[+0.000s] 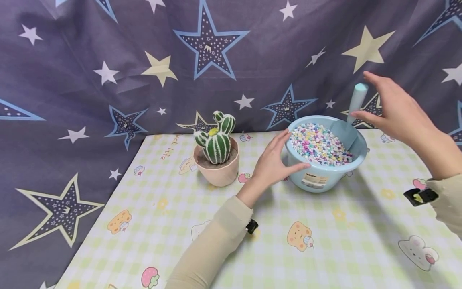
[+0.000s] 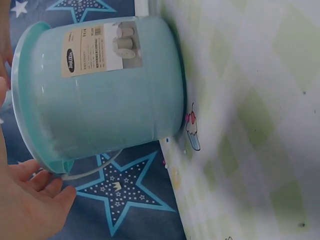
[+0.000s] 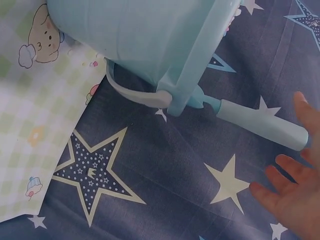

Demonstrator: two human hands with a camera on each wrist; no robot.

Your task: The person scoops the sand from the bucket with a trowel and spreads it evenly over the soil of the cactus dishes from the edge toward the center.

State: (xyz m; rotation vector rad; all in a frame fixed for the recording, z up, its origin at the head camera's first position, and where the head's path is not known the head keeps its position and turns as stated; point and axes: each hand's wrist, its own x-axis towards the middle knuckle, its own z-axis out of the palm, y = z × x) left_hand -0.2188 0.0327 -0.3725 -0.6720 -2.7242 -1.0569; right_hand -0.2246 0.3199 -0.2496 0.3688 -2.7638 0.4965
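At far left I see the star-printed backdrop [image 1: 137, 36], which runs behind the whole bench [image 1: 162, 237]; the bench is covered in a green-checked cartoon print. Next comes a cactus [image 1: 217, 146] with white-lined green stems and a yellow flower, standing in a pink pot [image 1: 220, 174] near the back edge. To its right, I have the left grip [image 1: 270, 162], a bare hand with thumb and fingers apart, set against the near left side of the bucket [image 1: 319, 174], fingertips at its rim. The pale blue bucket stands upright at the right half of the bench, a label on its front and small multicoloured beads [image 1: 317, 142] inside. In its right side leans a scoop [image 1: 358, 98], blade among the beads, handle tilted up over the rim. At far right, I see the right grip [image 1: 397, 108] with fingers spread just beside the scoop's handle; my right wrist view shows a gap between them.
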